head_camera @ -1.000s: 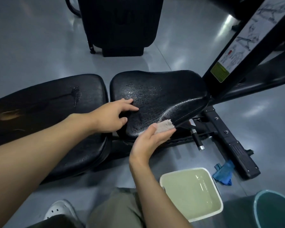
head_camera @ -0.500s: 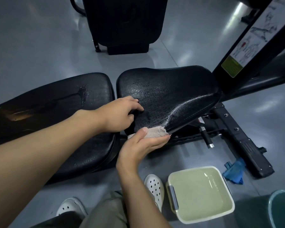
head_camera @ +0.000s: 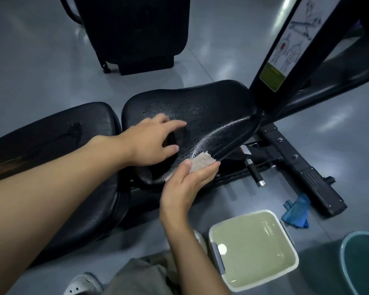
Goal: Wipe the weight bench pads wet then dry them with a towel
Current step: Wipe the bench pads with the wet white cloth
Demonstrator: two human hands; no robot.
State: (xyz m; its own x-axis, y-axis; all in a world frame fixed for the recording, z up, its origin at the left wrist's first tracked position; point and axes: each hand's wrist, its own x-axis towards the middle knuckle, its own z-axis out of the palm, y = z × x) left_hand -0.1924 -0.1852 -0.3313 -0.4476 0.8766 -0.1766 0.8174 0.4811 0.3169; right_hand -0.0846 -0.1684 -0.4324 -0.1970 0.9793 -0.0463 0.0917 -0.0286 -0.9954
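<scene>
Beige cloth (head_camera: 201, 163), pinched in grip of right hand (head_camera: 185, 188), touches seat pad (head_camera: 200, 116) edge.

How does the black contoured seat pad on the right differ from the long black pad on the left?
The contoured black seat pad glistens with droplets all over; the long black pad shows just one wet-looking streak. The seat pad's edges curl up; the long pad lies flatter. The left hand rests on the seat pad, the right hand holds a beige cloth to its edge; no hand is on the long pad. Both are black upholstery.
</scene>
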